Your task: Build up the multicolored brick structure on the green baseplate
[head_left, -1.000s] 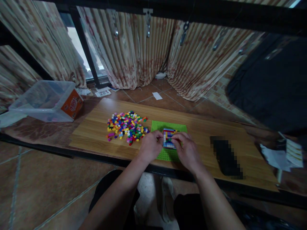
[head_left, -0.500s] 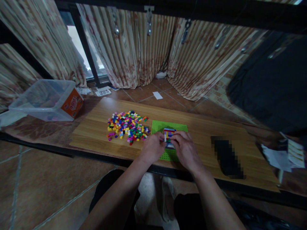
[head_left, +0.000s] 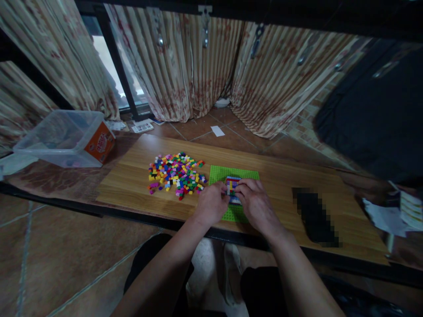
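Observation:
A small block of colourful toy bricks (head_left: 232,185), with red, yellow, blue and white showing, sits on the green studded baseplate (head_left: 220,172). From the left, my left hand (head_left: 213,200) grips its side with bent fingers. On the opposite side, my right hand (head_left: 256,200) has its fingertips pressed together against the bricks. Whether a loose brick is between those fingertips is too small to tell. Part of the brick block and the plate's lower right are hidden under my hands. Left of the plate lies a heap of loose toy bricks (head_left: 178,172).
The wooden board (head_left: 132,176) carries all of this. A dark pixelated object (head_left: 315,218) lies to the right. A clear plastic bin (head_left: 62,143) with an orange label stands at the far left. Papers (head_left: 390,215) lie at the right end; curtains (head_left: 185,70) hang behind.
My right hand has shifted very slightly over the bricks. Both hands stay at the brick block, and the heap looks the same.

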The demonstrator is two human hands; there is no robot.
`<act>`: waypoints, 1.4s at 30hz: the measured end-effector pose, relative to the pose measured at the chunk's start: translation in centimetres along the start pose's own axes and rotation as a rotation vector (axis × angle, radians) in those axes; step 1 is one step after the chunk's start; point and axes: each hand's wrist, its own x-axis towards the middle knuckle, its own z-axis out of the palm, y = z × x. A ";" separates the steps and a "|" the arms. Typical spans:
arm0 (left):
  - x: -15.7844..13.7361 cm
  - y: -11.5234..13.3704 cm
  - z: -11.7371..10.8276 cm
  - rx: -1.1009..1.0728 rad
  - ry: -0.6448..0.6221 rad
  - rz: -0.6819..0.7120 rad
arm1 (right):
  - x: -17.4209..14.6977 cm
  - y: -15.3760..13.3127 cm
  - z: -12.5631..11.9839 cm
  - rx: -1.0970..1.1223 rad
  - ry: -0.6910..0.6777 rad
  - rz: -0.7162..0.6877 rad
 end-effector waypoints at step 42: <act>1.1 0.9 0.6 -0.018 0.048 -0.134 | -0.4 0.6 0.8 0.255 0.214 0.486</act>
